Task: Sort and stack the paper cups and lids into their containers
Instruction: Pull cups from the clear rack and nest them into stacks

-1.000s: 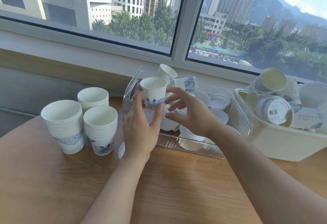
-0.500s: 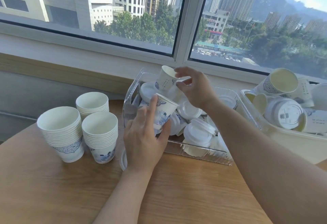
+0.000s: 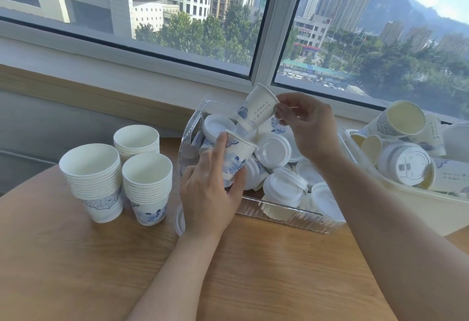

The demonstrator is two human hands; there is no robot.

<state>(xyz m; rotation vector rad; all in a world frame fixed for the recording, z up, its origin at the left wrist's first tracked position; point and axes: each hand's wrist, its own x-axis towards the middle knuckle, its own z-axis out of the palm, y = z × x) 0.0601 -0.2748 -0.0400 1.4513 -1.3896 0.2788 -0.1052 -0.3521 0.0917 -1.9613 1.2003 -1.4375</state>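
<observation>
Landmark: clear tray [image 3: 284, 212], at the far middle of the wooden table [image 3: 76, 270], holding white lids [image 3: 272, 150] and loose cups
Left hand: the left hand [image 3: 210, 199] grips a blue-patterned cup [image 3: 234, 159] at the tray's left front corner, thumb on one side and fingers on the other
Left cup axis: tilted, mouth up and leaning away to the right, over the tray's lids
Right hand: the right hand [image 3: 308, 127] pinches a second cup [image 3: 261, 108] by its base, above the tray's far side
Right cup axis: tipped, base toward the hand at the right, mouth toward the left, partly hidden
Key relation: the second cup sits just above and behind the gripped cup, near but apart; nesting them likely needs both axes lined up
Cup stacks: three stacks of cups [image 3: 146, 186] stand upright left of the tray, the left hand nearer to them
White bin [image 3: 418, 209]: right of the tray, heaped with larger cups, some lidded
Stray lid [image 3: 179, 220]: on the table by the tray's left front corner
</observation>
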